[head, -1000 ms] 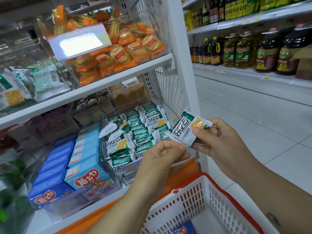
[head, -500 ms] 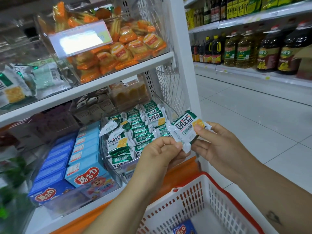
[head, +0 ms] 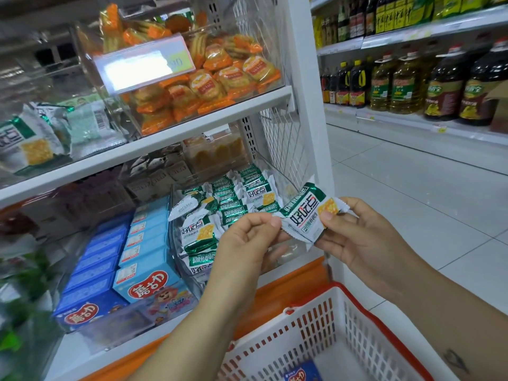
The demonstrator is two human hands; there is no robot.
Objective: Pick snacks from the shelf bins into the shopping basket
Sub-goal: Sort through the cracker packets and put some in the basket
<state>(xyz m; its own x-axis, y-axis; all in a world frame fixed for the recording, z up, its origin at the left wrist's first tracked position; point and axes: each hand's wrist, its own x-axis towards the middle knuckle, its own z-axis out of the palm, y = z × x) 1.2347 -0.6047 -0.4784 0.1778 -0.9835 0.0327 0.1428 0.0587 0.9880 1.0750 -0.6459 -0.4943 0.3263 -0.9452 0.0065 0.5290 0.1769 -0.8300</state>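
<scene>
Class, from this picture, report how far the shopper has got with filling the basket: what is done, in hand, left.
Done: one blue box lies in the shopping basket. In hand: the left hand and right hand pinch opposite ends of a green-and-white snack packet, held up by the shelf. Left: dropping it in; the shelf bin holds many more.

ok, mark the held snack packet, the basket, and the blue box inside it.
snack packet (head: 302, 215), head view, printed front.
basket (head: 316, 331), head view, slotted white wall.
blue box (head: 302, 374), head view, top face.
</scene>
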